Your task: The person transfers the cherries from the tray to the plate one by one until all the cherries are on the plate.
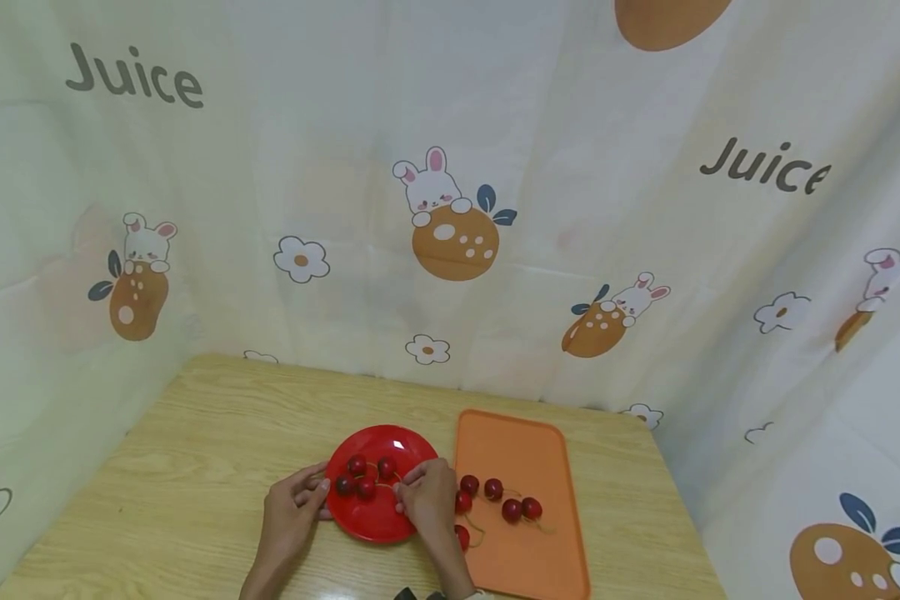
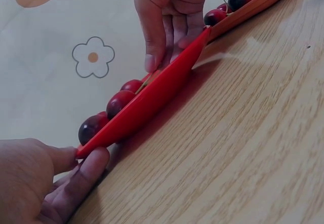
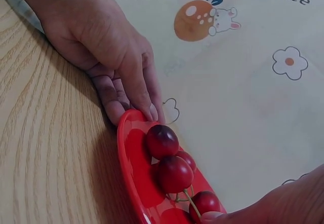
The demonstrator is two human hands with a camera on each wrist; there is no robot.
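A red plate (image 1: pixel 378 527) stands on the wooden table with several dark red cherries (image 1: pixel 366 487) grouped on its left half. My left hand (image 1: pixel 291 510) grips the plate's left rim, thumb on top and fingers beneath, as the left wrist view shows. Over the plate's right side, my right hand (image 1: pixel 429 498) pinches a cherry stem (image 3: pixel 191 203) between thumb and fingers; the cherry on it lies among the others on the plate. In the left wrist view, the right hand's fingertips (image 2: pixel 151 62) reach down just inside the rim.
To the right of the plate lies an orange tray (image 1: pixel 525 442) with several more stemmed cherries (image 1: pixel 512 510) on it, some close to the right forearm. A printed curtain (image 1: pixel 345 317) hangs behind the wooden table (image 1: pixel 217 433) and along both sides.
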